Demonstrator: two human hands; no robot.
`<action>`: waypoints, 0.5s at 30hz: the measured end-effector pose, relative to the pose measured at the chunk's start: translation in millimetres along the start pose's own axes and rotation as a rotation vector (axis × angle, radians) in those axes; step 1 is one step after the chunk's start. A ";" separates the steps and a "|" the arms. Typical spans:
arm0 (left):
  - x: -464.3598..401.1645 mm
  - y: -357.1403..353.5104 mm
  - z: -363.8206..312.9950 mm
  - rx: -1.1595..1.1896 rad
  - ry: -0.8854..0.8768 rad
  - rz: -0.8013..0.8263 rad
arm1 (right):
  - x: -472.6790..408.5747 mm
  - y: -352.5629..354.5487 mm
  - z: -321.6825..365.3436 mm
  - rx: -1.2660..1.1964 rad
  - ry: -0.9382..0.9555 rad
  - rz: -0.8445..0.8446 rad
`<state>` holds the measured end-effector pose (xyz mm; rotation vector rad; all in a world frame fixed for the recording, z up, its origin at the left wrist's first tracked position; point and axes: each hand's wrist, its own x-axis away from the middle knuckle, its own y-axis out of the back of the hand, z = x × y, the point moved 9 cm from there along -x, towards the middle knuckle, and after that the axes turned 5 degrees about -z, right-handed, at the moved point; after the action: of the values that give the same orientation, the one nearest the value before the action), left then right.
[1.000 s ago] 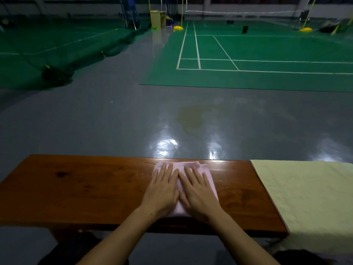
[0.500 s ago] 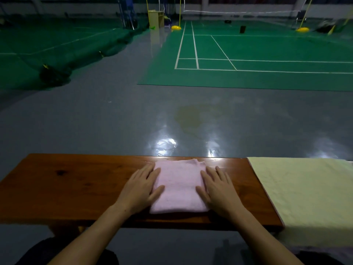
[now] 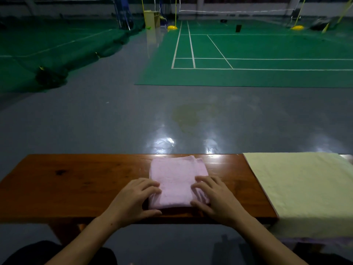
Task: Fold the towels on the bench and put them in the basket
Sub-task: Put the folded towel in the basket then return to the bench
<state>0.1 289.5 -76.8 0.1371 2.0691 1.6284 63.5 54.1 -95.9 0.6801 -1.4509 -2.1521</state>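
Note:
A folded pink towel (image 3: 175,180) lies on the middle of the brown wooden bench (image 3: 76,180). My left hand (image 3: 133,199) grips its near left corner, fingers curled over the top and thumb at the near edge. At the near right corner my right hand (image 3: 214,197) grips it the same way, fingers on the cloth and thumb under the near edge. A pale yellow towel (image 3: 301,184) lies spread flat over the bench's right end and hangs over the front. No basket is in view.
Beyond the bench stretches a shiny grey floor (image 3: 133,115), then a green badminton court (image 3: 248,54) with white lines. The bench's left half is bare wood. A pink edge of cloth (image 3: 315,240) shows under the yellow towel's hanging part.
My hands slid apart from the towel's middle to its sides, then drew back to its near corners, where the fingers curled onto the cloth.

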 end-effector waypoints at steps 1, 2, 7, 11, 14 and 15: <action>0.1 -1.2 1.6 -0.004 0.001 0.003 | 0.7 -2.3 0.7 0.013 0.013 0.016; -0.3 -1.2 3.0 -0.010 0.004 0.004 | 0.7 -3.7 0.7 0.023 0.020 0.025; -5.1 2.4 3.9 0.021 0.002 -0.026 | -5.3 -4.3 -3.6 0.039 0.031 0.017; -8.1 1.1 7.4 0.010 -0.005 -0.015 | -9.6 -5.1 -6.5 0.066 0.041 0.006; -9.8 1.1 9.8 -0.005 0.001 -0.036 | -11.7 -2.0 -2.5 0.108 0.089 -0.042; -10.8 1.5 10.2 -0.002 0.007 -0.046 | -12.8 -2.0 -0.8 0.134 0.109 -0.055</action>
<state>13.6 294.9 -73.6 0.0826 2.0600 1.6055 73.7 62.0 -96.2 0.8805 -1.5449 -2.0372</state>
